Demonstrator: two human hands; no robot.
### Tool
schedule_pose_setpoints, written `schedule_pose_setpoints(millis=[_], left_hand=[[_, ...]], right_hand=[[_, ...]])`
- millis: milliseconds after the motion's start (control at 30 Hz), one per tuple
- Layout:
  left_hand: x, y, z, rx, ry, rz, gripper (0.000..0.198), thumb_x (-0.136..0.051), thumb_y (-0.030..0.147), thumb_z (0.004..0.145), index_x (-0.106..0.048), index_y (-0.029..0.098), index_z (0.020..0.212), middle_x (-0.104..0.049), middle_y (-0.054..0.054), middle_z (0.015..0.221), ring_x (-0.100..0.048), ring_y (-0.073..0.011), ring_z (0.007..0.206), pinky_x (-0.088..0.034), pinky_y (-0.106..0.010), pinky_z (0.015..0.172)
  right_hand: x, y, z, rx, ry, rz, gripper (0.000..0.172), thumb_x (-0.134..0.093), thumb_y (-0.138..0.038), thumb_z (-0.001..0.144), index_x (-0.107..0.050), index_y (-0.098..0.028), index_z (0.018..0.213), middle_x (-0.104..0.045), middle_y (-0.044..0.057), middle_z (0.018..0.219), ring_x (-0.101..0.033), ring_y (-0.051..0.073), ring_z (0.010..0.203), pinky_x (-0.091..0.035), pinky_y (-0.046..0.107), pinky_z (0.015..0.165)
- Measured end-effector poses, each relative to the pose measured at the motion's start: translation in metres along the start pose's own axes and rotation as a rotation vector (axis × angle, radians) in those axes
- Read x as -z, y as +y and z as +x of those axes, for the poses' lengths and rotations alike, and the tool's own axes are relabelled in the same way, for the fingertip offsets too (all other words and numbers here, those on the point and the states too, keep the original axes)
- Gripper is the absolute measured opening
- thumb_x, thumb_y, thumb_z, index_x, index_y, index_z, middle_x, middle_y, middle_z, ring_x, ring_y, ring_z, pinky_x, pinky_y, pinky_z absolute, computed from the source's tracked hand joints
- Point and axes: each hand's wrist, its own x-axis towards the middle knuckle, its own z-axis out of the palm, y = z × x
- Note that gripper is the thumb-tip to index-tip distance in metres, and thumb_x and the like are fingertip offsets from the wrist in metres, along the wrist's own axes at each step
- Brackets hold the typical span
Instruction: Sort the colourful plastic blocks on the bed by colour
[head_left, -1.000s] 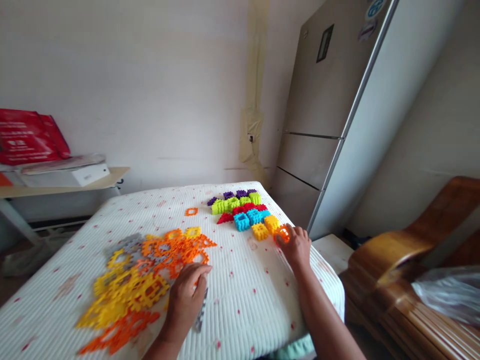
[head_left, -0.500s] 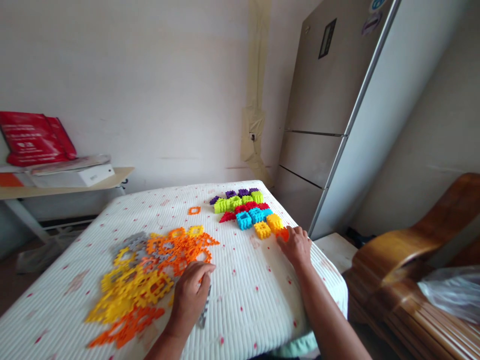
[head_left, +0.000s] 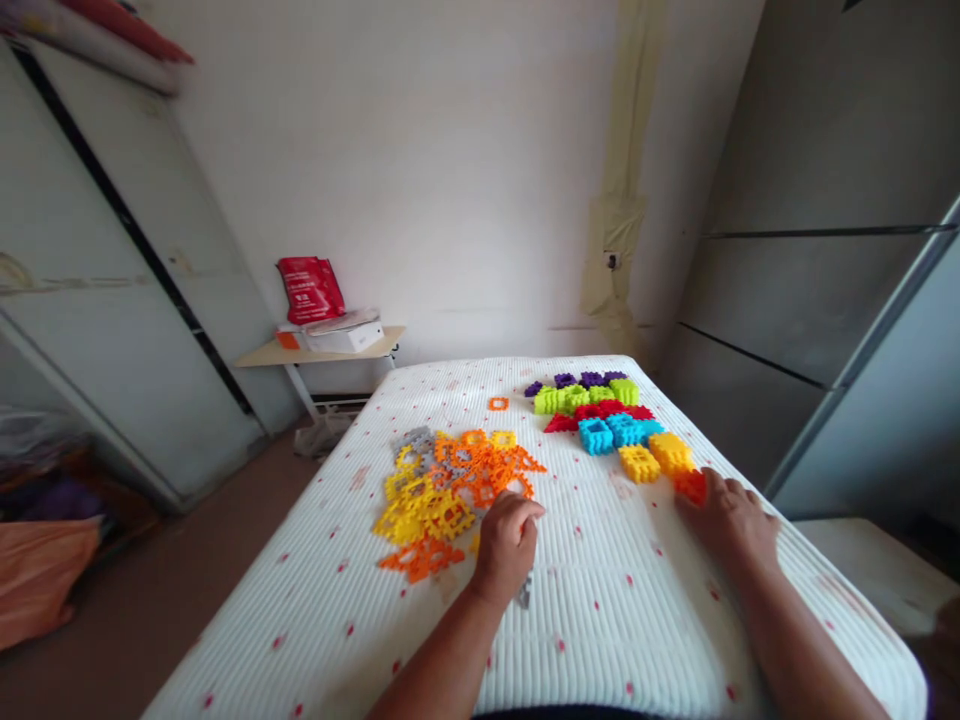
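View is swinging left since the earlier frame: nearer right hand (head_left: 736,520) is touching the orange notched plastic block (head_left: 688,487) on its left, grip unclear, left hand (head_left: 507,547) curling narrow, well apart.

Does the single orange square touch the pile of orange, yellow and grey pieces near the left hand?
Apart. The head view shows a strip of bare white cloth between the orange square and the pile.
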Motion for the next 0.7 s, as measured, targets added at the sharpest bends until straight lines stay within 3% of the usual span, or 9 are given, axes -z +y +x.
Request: schedule_pose_setpoints(millis=[133,300,400,500,600,700], left_hand=[[-0.003,0.002,-0.002,-0.019,0.015,-0.012,0.03,-0.043,-0.003,0.072,-0.063,0.019,0.077,-0.066,-0.003,0.074,-0.06,-0.0156,0.075,-0.05,-0.03,0.071],[0.008,0.0,0.007,-0.035,-0.014,0.09,0.032,-0.043,0.0,0.075,-0.066,0.021,0.083,-0.067,-0.005,0.08,-0.06,-0.0175,0.081,-0.049,-0.033,0.075],[0.037,-0.017,0.033,0.229,-0.023,0.346,0.028,-0.044,0.008,0.079,-0.067,0.02,0.092,-0.068,-0.006,0.096,-0.059,-0.0187,0.094,-0.046,-0.033,0.087],[0.072,-0.046,0.066,0.58,-0.154,0.636,0.03,-0.045,0.019,0.083,-0.064,0.022,0.106,-0.066,-0.005,0.112,-0.056,-0.0182,0.107,-0.041,-0.028,0.092],[0.091,-0.078,0.09,0.705,-0.213,0.707,0.032,-0.045,0.024,0.083,-0.064,0.021,0.108,-0.067,-0.009,0.111,-0.059,-0.0198,0.104,-0.043,-0.027,0.085],[0.091,-0.1,0.1,0.779,-0.302,0.732,0.027,-0.052,0.027,0.078,-0.068,0.022,0.1,-0.068,-0.01,0.107,-0.062,-0.0227,0.101,-0.045,-0.027,0.078]], right_hand=[[-0.002,0.002,0.0,-0.007,0.054,0.03,0.065,-0.038,-0.053,0.081,-0.042,-0.014,0.133,-0.057,0.019,0.114,-0.052,0.037,0.104,-0.043,0.051,0.076],[-0.003,0.006,0.002,0.055,0.3,0.098,0.063,-0.035,-0.056,0.083,-0.047,-0.014,0.128,-0.056,0.02,0.115,-0.051,0.037,0.104,-0.043,0.049,0.075],[-0.004,0.007,0.003,0.134,0.404,0.144,0.057,-0.033,-0.052,0.085,-0.053,-0.015,0.122,-0.056,0.017,0.114,-0.051,0.035,0.105,-0.042,0.048,0.079],[-0.005,0.006,0.003,0.175,0.445,0.183,0.052,-0.032,-0.048,0.085,-0.055,-0.016,0.118,-0.057,0.015,0.111,-0.051,0.033,0.103,-0.041,0.047,0.081],[-0.006,0.004,0.002,0.196,0.461,0.2,0.049,-0.032,-0.046,0.085,-0.056,-0.016,0.117,-0.058,0.015,0.11,-0.051,0.032,0.102,-0.04,0.046,0.082],[-0.006,0.002,0.002,0.202,0.465,0.199,0.048,-0.031,-0.045,0.086,-0.056,-0.016,0.115,-0.058,0.015,0.11,-0.051,0.031,0.101,-0.039,0.045,0.081]])
